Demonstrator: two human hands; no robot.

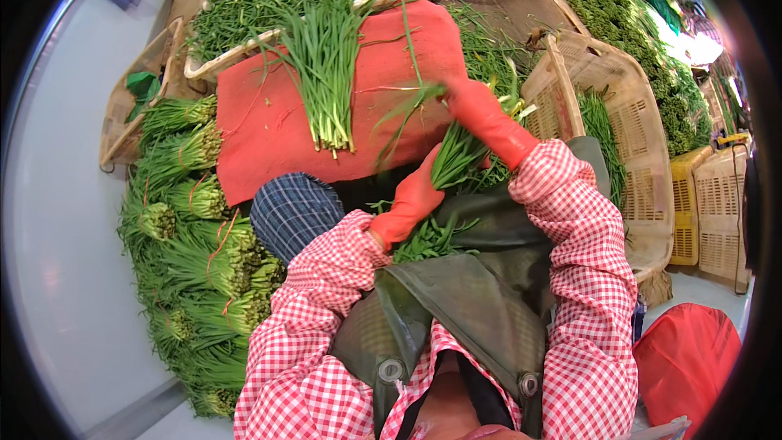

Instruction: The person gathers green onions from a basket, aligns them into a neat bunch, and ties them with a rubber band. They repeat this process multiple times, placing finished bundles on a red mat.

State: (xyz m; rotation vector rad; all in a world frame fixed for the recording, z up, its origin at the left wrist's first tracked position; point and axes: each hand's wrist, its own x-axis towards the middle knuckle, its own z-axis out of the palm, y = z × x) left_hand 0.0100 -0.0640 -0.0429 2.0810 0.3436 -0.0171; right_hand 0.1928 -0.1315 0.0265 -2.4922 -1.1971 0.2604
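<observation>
My left hand [413,195], in an orange-red rubber glove, is closed around a bunch of green garlic chives [455,159] above my lap. My right hand [479,113], gloved alike and slightly blurred, pinches a few loose leaves [410,111] just beyond that bunch, over the right side of a red cloth [391,67]. Another bunch of chives [327,79] lies on the cloth, pale cut ends towards me. Loose chive leaves [434,239] rest on my dark green apron [464,293].
Tied chive bundles [214,256] are piled at the left. Loose chives fill a crate [244,49] behind the cloth. A plastic crate [635,134] with chives stands at the right, a red bag [687,360] at lower right. Green bundles [635,55] are stacked beyond.
</observation>
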